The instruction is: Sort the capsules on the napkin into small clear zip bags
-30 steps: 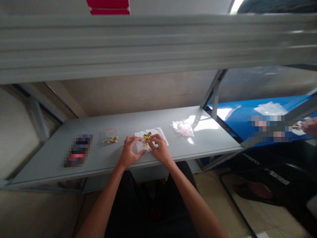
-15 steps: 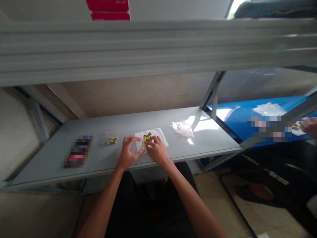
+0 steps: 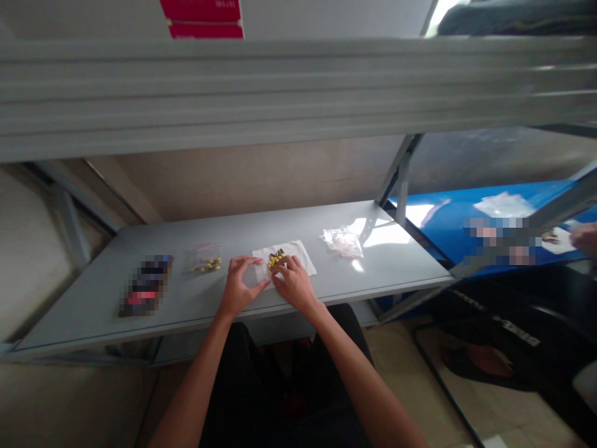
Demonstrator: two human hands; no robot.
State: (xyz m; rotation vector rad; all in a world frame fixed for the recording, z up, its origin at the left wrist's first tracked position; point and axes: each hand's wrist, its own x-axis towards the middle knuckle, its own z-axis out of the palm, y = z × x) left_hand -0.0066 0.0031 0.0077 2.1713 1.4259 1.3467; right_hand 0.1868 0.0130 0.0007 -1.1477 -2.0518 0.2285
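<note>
A white cloth or paper sheet [image 3: 305, 260] lies on the grey shelf, bearing a small pile of yellow and dark little pieces [image 3: 276, 259], too small to name. My left hand [image 3: 239, 285] is at the sheet's left edge, thumb and fingers apart in a C shape, with nothing visible between them. Over the near right side of the pile, my right hand [image 3: 293, 281] has its fingers curled down with the tips among the pieces. What those fingertips pinch, if anything, is hidden. To the left of my hands, a clear zip bag [image 3: 203, 254] contains more such pieces.
Crumpled clear plastic bags [image 3: 342, 241] lie right of the sheet. A blurred-out dark object [image 3: 147, 286] is at the left. An upper shelf beam [image 3: 280, 93] crosses above. At right, another person's hand [image 3: 584, 238] is over a blue table [image 3: 448, 239].
My left thumb and fingers have shifted slightly, and a small yellow spot near that palm no longer shows. My right fingers have moved a little among the pieces.
</note>
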